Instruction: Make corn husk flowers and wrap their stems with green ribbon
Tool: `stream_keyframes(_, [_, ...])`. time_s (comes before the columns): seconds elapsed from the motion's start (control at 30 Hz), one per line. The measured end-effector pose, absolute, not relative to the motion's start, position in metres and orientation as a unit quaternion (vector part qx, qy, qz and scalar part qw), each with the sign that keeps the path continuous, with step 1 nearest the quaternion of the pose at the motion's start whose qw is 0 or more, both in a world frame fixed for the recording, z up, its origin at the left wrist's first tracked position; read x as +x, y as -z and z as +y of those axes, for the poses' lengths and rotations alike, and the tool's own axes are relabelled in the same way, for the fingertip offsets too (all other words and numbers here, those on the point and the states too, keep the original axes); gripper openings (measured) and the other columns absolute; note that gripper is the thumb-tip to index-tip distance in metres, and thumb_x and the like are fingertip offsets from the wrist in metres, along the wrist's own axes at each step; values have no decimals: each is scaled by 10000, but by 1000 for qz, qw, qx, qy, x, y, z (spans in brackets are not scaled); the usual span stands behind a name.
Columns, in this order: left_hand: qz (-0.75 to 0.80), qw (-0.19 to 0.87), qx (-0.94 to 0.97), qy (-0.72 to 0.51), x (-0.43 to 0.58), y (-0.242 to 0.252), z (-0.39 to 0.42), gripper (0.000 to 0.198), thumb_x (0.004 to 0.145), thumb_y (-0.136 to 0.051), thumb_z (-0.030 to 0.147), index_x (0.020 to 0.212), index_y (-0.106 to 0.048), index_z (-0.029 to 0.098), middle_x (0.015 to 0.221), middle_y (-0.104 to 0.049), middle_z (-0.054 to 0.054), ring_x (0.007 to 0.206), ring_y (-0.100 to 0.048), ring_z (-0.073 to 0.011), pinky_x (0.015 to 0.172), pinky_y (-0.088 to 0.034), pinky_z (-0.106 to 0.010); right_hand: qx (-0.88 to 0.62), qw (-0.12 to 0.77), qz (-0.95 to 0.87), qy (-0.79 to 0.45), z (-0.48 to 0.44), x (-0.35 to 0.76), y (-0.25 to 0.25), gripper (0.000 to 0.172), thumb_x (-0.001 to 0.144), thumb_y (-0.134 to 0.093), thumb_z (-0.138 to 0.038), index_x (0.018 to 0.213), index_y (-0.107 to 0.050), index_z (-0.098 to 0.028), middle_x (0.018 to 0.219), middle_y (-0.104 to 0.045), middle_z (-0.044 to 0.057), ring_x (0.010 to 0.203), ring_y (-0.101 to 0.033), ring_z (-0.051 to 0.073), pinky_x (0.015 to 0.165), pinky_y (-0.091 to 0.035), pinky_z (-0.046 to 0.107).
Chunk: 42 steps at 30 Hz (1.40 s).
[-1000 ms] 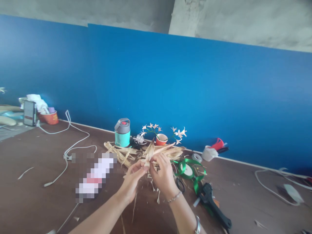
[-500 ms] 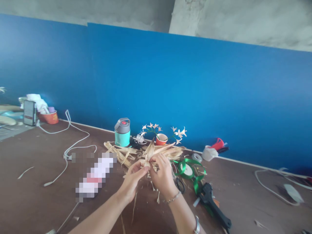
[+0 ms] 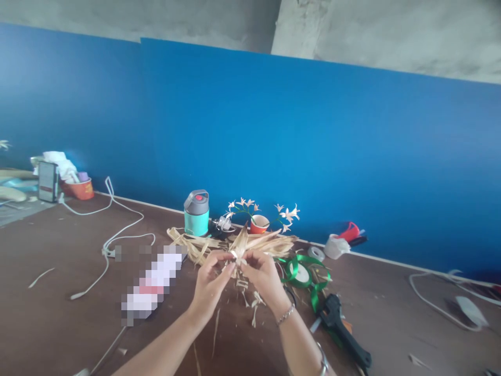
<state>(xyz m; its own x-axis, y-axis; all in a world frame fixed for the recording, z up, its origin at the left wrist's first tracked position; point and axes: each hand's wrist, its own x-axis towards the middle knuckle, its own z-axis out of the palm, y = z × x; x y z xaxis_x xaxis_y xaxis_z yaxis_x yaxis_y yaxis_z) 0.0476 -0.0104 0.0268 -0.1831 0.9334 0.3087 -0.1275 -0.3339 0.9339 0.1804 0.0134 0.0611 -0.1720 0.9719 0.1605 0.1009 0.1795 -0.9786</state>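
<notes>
Since half a second ago my hands have changed their hold: my left hand [image 3: 212,272] has its fingers lifted higher along the piece, and my right hand [image 3: 264,272] has turned outward, its wrist now farther to the right. Both are mostly closed, each pinching between thumb and fingertips the same small pale husk piece [image 3: 239,260], which is up in front of the dried husks, between my two hands. With my right hand turned, more of a white scrap [image 3: 257,300] shows on the brown table [image 3: 164,334] below it, while that wrist now covers more of the black ring [image 3: 293,295]. The rest lies as it did. Counting, I have one piece in hand, two spreads of dried husks [image 3: 279,243] behind it, one teal jar [image 3: 196,222] with a grey lid, and two orange cups, one near the jar [image 3: 259,225] and one far left [image 3: 83,189]. Two sprays of pale flowers [image 3: 288,214] lean out by the nearer cup (some blossoms overlap, so I can't number them surely). To my right are one spool of green ribbon [image 3: 299,273], one white roll [image 3: 316,254] and one black glue gun [image 3: 341,326]; on my right wrist, one chain bracelet [image 3: 285,315] and one bangle [image 3: 323,360].
</notes>
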Motion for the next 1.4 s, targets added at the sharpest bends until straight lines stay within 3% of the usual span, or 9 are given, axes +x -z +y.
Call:
stream_keyframes(0.3, [418,414,503,-633,48,-26,-8,144,752,-638,315,778,-648,174,866,-586,-37,770,-550,-166,685,-419,-250,-461,436,-551,-542,15,181,-59,146,579,-689,-257,646,-624,-144,539,-576,-28,499,-483,96,490,-375,211])
stream_keyframes(0.57, [452,380,502,-632,47,-26,-8,133,718,-660,307,727,-648,175,843,-592,-41,781,-558,-185,698,-419,-261,-486,423,-644,-412,12,179,-61,64,644,-604,-207,627,-629,-150,552,-578,-23,510,-486,103,496,-381,210])
stream_keyframes(0.77, [480,315,526,-628,46,-32,-11,106,721,-641,294,714,-669,192,825,-602,-48,824,-561,-213,775,-423,-302,-503,411,-704,-286,6,177,-72,98,659,-570,-154,665,-667,-159,614,-649,16,579,-553,143,572,-441,244])
stream_keyframes(1.4, [472,249,547,-645,44,-30,-10,66,727,-627,257,696,-655,207,831,-597,-50,822,-559,-212,795,-433,-316,-492,415,-713,-279,2,179,-76,119,705,-565,-157,712,-681,-181,669,-687,17,630,-604,162,609,-461,248])
